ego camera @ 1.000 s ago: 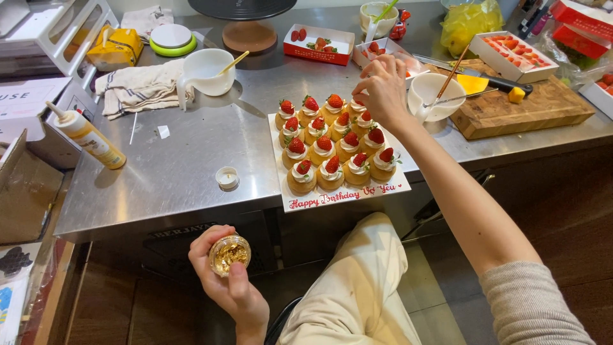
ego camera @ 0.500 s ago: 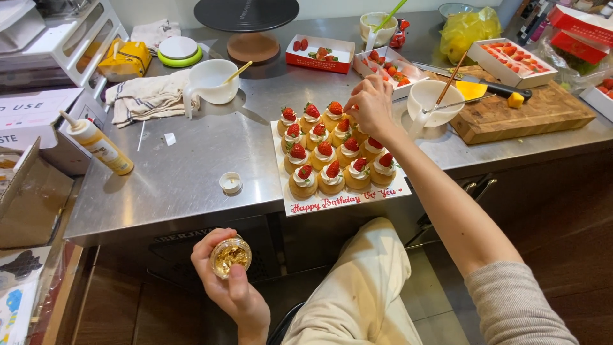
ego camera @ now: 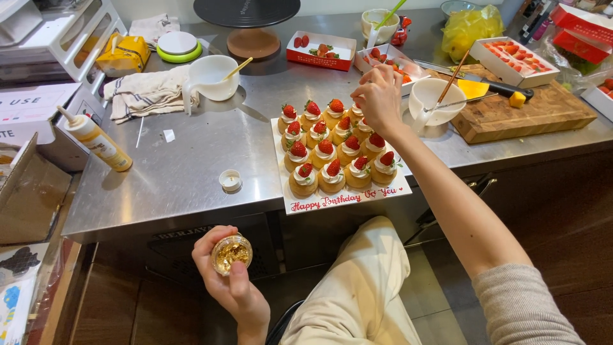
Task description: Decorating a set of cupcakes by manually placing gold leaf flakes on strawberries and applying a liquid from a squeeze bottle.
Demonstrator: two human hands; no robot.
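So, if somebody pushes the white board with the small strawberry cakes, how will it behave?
The white board looks thin, so it would probably slide easily on the smooth steel counter. The cakes stand tall with strawberries on top, so a quick push might tip some.

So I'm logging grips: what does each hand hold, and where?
Left hand holds a small gold-filled jar by its sides. Right hand, pinched over the pastries: cannot tell.

The right hand (ego camera: 380, 96) hides the pastries (ego camera: 357, 115) beneath it.
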